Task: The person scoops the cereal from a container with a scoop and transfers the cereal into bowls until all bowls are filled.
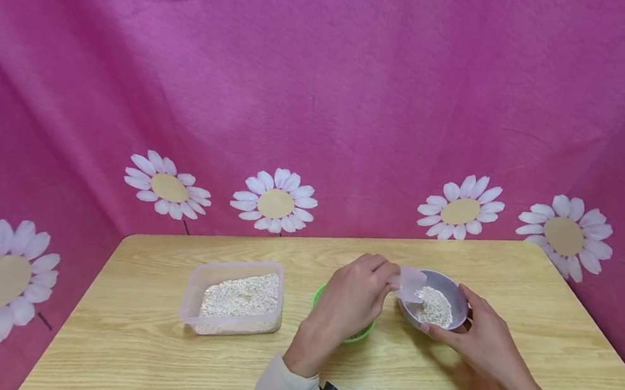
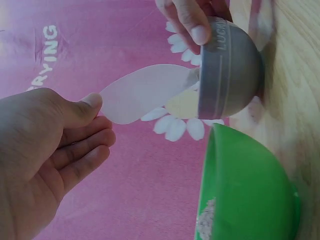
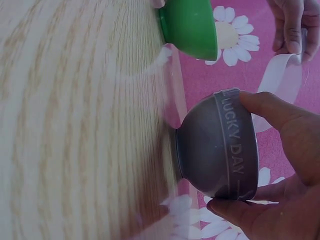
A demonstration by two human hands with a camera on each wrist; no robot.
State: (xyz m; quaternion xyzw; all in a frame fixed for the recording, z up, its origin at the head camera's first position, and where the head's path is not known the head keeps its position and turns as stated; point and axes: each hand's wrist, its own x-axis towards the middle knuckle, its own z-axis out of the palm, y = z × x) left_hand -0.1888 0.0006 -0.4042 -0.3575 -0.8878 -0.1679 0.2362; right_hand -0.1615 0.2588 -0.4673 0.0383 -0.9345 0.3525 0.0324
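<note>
My left hand (image 1: 356,292) pinches a pale translucent scoop (image 1: 410,284) whose tip reaches into a grey-purple bowl (image 1: 453,290) holding white grain. My right hand (image 1: 477,336) grips that bowl by its rim and side, tilting it toward the scoop. In the left wrist view the scoop (image 2: 145,92) meets the bowl (image 2: 230,70), with a right-hand finger on the rim. The right wrist view shows the bowl (image 3: 217,145), marked LUCKY DAY, between thumb and fingers. A green bowl (image 1: 362,334) sits under my left hand, mostly hidden; a little grain shows in the green bowl (image 2: 245,190).
A clear plastic tub (image 1: 235,298) of white grain stands left of the bowls on the wooden table (image 1: 148,343). Pink cloth with daisy prints (image 1: 274,200) hangs behind and at both sides of the table.
</note>
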